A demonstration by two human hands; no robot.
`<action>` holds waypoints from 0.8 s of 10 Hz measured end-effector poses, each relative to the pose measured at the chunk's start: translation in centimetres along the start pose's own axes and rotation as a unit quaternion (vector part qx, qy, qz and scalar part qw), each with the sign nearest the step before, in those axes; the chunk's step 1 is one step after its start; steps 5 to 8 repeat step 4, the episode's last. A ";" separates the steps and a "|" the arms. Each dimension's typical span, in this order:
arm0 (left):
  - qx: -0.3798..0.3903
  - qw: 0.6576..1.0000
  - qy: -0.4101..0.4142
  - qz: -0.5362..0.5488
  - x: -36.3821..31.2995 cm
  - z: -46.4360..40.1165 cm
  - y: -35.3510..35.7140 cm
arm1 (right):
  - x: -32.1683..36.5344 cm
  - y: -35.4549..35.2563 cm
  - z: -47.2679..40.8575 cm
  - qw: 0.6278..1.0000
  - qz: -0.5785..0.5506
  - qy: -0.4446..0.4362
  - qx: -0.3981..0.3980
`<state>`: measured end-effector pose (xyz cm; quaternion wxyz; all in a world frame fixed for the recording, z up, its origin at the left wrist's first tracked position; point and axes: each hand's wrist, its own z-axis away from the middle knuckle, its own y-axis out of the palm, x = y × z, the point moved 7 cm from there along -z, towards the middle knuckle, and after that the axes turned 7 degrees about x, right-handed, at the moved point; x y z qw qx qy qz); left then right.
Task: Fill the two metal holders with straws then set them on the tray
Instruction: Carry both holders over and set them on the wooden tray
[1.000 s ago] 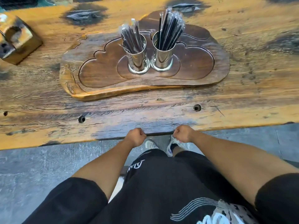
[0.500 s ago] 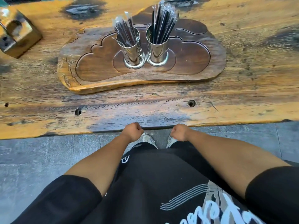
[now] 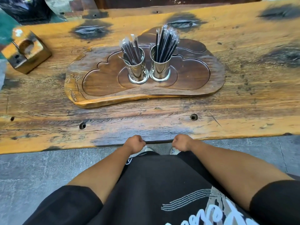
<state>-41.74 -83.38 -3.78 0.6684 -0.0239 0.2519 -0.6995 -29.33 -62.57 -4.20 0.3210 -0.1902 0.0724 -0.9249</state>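
1. Both metal holders stand upright on the wooden tray (image 3: 100, 85), in its shallow centre recess, side by side with their bases touching or nearly so.
2. The left holder (image 3: 138, 70) carries a bundle of wrapped dark straws (image 3: 130, 51) leaning up and to the left; the right holder (image 3: 160, 67) carries a taller bundle (image 3: 165, 44) leaning up and to the right.
3. My left hand (image 3: 134, 143) is curled into a loose fist, holding nothing, at the near edge of the table (image 3: 243, 103).
4. My right hand (image 3: 181, 142) is likewise curled and empty, at the same edge. The two fists are apart, with a gap between them.
5. Governing relation: the holders lie straight ahead of my hands, across the table and well apart from them. The left holder sits closer in line with my left hand, the right holder with my right. Their long axes are vertical.
6. Judgement: the task appears complete; neither holder seems to call for a further move.
7. Other item noted: a wooden block (image 3: 26, 52) with a round hole stands at the far left, clear of the tray.
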 end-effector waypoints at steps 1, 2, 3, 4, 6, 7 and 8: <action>-0.004 1.000 0.008 -0.011 -0.4 0.4 -0.3 | 0.0 -0.4 0.3 1.000 0.001 -0.008 0.001; 0.012 0.999 0.019 -0.040 -0.8 0.8 -0.2 | -0.8 -0.7 0.1 1.000 -0.022 -0.014 -0.008; 0.013 0.999 0.028 -0.042 -1.2 0.9 -0.6 | -1.3 -1.2 -0.2 0.999 -0.044 -0.015 -0.015; 0.031 0.999 0.012 -0.033 -0.9 1.5 -0.8 | -2.6 -1.7 -0.3 0.998 -0.046 -0.018 -0.047; 0.031 0.999 0.012 -0.033 -0.9 1.5 -0.8 | -2.6 -1.7 -0.3 0.998 -0.046 -0.018 -0.047; 0.031 0.999 0.012 -0.033 -0.9 1.5 -0.8 | -2.6 -1.7 -0.3 0.998 -0.046 -0.018 -0.047; 0.031 0.999 0.012 -0.033 -0.9 1.5 -0.8 | -2.6 -1.7 -0.3 0.998 -0.046 -0.018 -0.047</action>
